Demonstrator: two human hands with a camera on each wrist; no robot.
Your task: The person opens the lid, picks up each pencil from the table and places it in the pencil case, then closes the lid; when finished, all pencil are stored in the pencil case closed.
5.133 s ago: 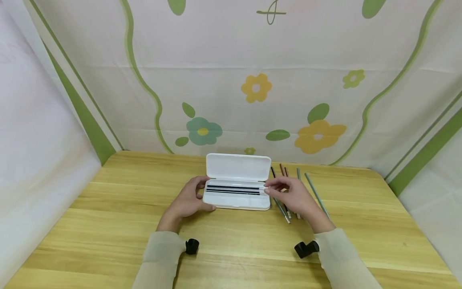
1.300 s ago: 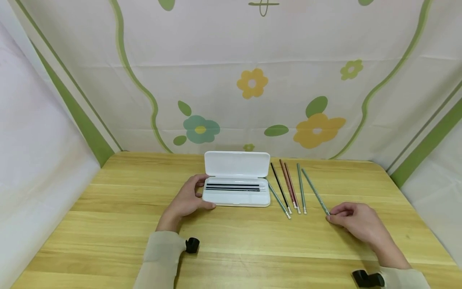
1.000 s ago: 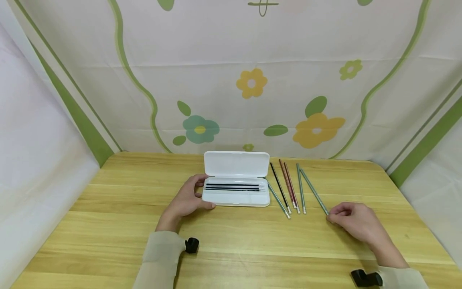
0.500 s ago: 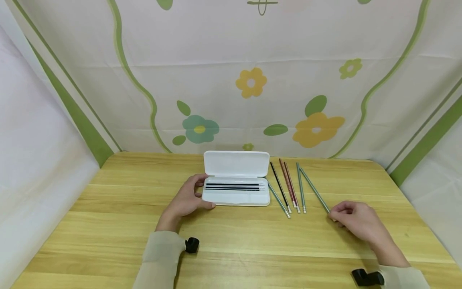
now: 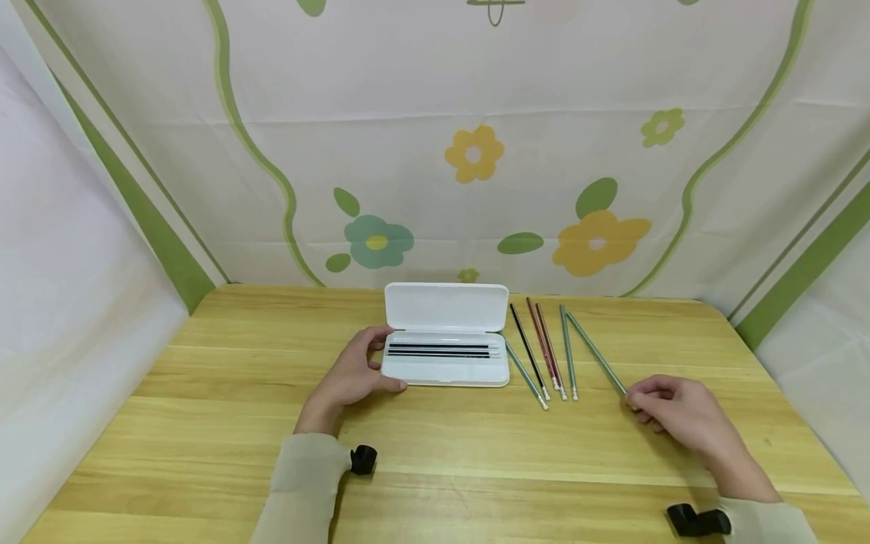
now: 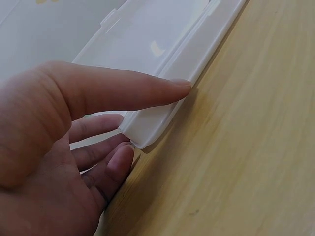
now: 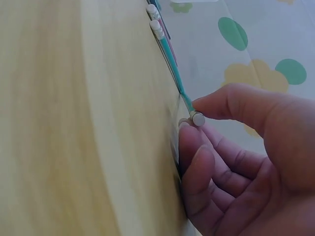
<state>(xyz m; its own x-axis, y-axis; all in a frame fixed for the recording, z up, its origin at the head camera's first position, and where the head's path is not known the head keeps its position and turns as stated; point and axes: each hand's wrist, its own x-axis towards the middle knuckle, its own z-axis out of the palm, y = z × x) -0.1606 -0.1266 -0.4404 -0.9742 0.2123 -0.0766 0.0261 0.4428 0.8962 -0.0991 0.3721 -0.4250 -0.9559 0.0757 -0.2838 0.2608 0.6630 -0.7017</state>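
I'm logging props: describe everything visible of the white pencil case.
The white pencil case looks like glossy plastic, rectangular with rounded corners. Its hinged lid stands open at the back; the shallow base lies on the wooden table, with dark pencils lengthwise inside. The left hand holds its left end, thumb against the front. Whether the nearest green pencil touches it is unclear.

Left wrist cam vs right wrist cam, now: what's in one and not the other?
Only left wrist: left hand, thumb on the front edge of a white plastic pencil case. Only right wrist: right hand pinching a slim green pencil near its white eraser; more slim pencils beyond. Both: light wood-grain tabletop, pale printed fabric backdrop. A white sliver atop the right wrist view may be the case; can't confirm.
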